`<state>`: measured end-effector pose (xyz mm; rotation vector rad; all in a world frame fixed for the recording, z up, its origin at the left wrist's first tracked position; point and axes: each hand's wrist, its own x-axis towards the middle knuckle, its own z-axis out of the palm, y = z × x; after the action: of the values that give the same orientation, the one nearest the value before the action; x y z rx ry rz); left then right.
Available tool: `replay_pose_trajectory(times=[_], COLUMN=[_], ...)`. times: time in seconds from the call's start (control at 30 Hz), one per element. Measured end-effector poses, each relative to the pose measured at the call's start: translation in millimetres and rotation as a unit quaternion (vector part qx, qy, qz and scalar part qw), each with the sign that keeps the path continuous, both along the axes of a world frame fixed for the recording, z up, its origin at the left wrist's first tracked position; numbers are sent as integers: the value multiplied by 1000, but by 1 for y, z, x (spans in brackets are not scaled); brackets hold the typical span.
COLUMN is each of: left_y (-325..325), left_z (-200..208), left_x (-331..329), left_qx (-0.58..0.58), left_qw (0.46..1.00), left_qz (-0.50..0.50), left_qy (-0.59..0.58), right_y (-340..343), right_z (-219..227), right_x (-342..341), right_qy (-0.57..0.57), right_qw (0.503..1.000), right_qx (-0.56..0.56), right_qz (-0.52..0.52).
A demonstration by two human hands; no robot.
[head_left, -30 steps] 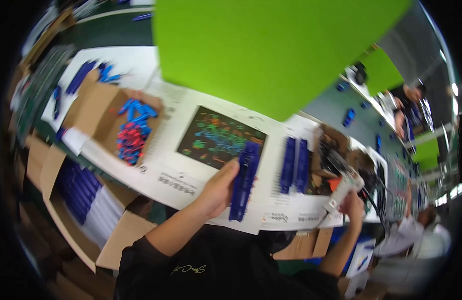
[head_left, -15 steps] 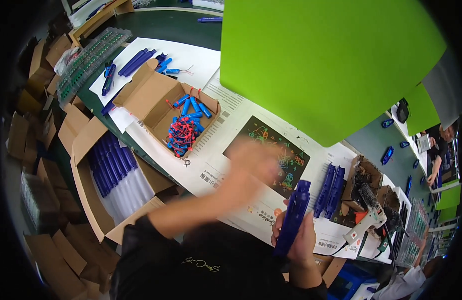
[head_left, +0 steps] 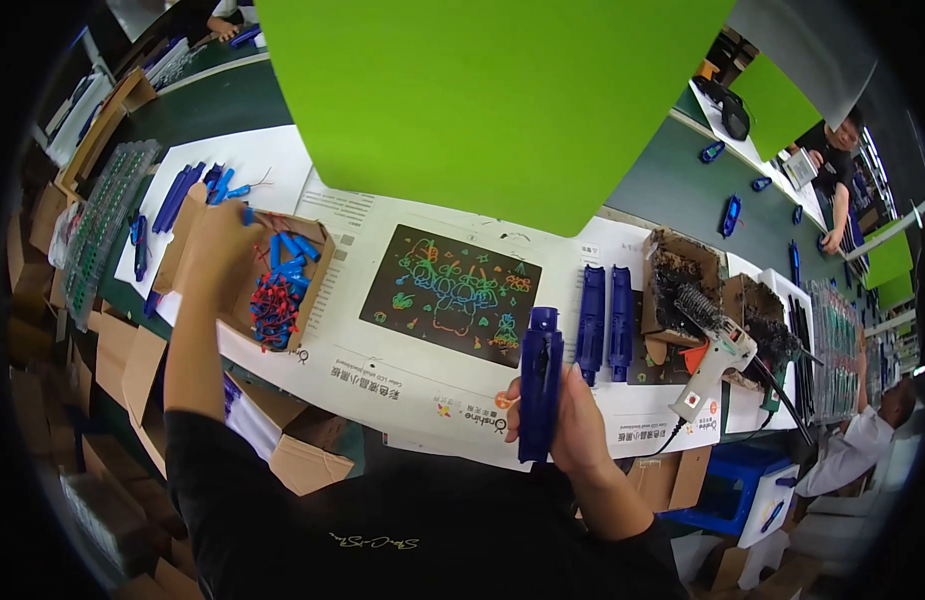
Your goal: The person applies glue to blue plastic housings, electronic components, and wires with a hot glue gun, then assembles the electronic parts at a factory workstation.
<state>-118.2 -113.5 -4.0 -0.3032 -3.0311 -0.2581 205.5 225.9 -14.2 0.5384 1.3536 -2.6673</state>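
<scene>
A tall green panel [head_left: 483, 100] rises at the far side, hiding what lies behind it. To the right, a white glue gun [head_left: 725, 358] with an orange trigger leans against blackened cardboard boxes [head_left: 655, 318], near the right hand [head_left: 580, 425]. That hand's fingers are clamped on a dark-blue casing [head_left: 541, 385], held nearly upright above the near edge of the printed sheets [head_left: 373, 355]. The left hand [head_left: 221, 245], blurred, is over the open carton [head_left: 321, 268] of blue cylinders [head_left: 288, 268] with red wires; a blue cylinder end shows just beside its fingers, but I cannot tell whether they are closed on it. The left forearm covers part of the carton's flap.

The surface [head_left: 213, 108] is dark green, mostly covered by the white sheets, one printed with a colourful drawing on black. Clear trays [head_left: 103, 235] of green circuit boards lie at the far left, and more cartons stand below. Another bench with blue pieces runs along the right.

Counted: one casing in the right hand, two casing halves [head_left: 590, 325] side by side just beyond it, two blackened boxes, one white glue gun, and parts of three other people.
</scene>
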Motion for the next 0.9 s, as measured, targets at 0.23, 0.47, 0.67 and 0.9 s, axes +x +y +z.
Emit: replay_pose_trajectory(times=[0.23,0.47,0.67,0.9], left_y=[111,170,180,192], left_z=[47,-8,-37,-28], left_x=[175,239,248,266], left_qx=[425,581,609,768], left_qw=[851,704,676,495], left_qz=[-306,-406,-397,-124], left_qy=[50,-47,-124,-387], right_y=[10,-11,-10,-14], right_z=[3,16,16,6], right_x=[4,-8,-12,-14], right_qy=[23,68,99,173], right_qw=[999,990,991,968], right_qx=[-20,-114,-29,108], right_qz=[-38,-54,-86,-145])
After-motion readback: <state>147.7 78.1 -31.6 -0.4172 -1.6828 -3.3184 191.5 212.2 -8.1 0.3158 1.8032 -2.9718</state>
